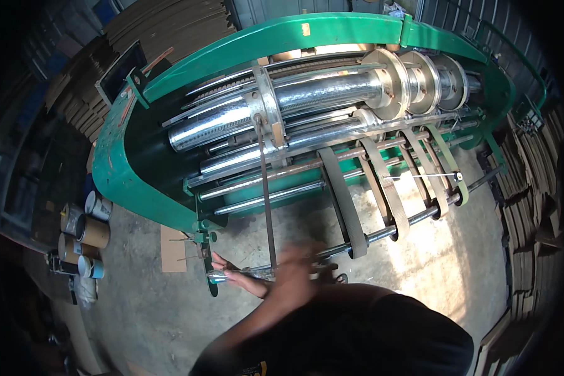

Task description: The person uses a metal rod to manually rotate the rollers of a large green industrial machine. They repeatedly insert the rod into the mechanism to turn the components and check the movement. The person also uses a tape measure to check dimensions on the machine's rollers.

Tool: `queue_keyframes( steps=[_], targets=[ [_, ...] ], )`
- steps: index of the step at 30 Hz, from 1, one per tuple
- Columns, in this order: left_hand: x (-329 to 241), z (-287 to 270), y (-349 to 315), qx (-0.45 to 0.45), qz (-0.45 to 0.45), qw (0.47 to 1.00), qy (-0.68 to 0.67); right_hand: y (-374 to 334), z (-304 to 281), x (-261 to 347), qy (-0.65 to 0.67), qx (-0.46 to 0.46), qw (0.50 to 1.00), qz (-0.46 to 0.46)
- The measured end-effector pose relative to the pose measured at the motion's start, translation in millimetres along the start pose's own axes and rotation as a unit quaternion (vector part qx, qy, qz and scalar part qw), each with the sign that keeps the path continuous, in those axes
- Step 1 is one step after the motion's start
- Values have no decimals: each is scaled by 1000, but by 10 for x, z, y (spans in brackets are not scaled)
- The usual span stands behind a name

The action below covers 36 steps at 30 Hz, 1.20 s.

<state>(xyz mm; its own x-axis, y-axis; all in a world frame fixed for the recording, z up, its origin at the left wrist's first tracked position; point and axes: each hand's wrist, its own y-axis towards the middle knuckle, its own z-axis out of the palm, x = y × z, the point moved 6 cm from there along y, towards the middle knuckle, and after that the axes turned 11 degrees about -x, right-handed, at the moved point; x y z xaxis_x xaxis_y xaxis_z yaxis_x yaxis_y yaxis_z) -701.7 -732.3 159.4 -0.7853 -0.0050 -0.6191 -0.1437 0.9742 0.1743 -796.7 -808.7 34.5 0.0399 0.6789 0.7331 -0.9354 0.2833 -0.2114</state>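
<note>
Closely, a person in a dark top bends over a green machine (114, 164), forearms crossed at its near side. The left hand (299, 269) is a blur at the lower end of a long, thin rod (266, 194); whether it grips the rod cannot be told. The rod slants up to a metal ring (266, 94) around a shiny roller (225, 120). Reaching beneath the left forearm, the right hand (237, 274) has its fingers partly spread at the left end of a lower shaft (377, 235), its hold unclear. Flat belts (343, 207) loop over that shaft farther right. Containers (94, 232) stand on the concrete floor (138, 263) at left; stacked cardboard (527, 200) lines the right.
</note>
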Motion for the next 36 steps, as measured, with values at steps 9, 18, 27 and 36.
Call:
queue_keyframes(
  steps=[9, 18, 27, 36],
  targets=[
    [1479, -544, -918, -454, -247, 687, -511, -347, 60, 341, -99, 14, 995, 30],
    [1308, -676, -970, -486, -191, 623, -582, -1994, -523, 1800, -727, -216, 551, -348],
    [-523, 980, 485, 192, 8, 972, 134, -279, -748, -295, -81, 91, 986, -115],
    [-683, -335, -81, -193, 48, 955, 219, -385, -109, 474, 169, -8, 985, 41]
  ],
)
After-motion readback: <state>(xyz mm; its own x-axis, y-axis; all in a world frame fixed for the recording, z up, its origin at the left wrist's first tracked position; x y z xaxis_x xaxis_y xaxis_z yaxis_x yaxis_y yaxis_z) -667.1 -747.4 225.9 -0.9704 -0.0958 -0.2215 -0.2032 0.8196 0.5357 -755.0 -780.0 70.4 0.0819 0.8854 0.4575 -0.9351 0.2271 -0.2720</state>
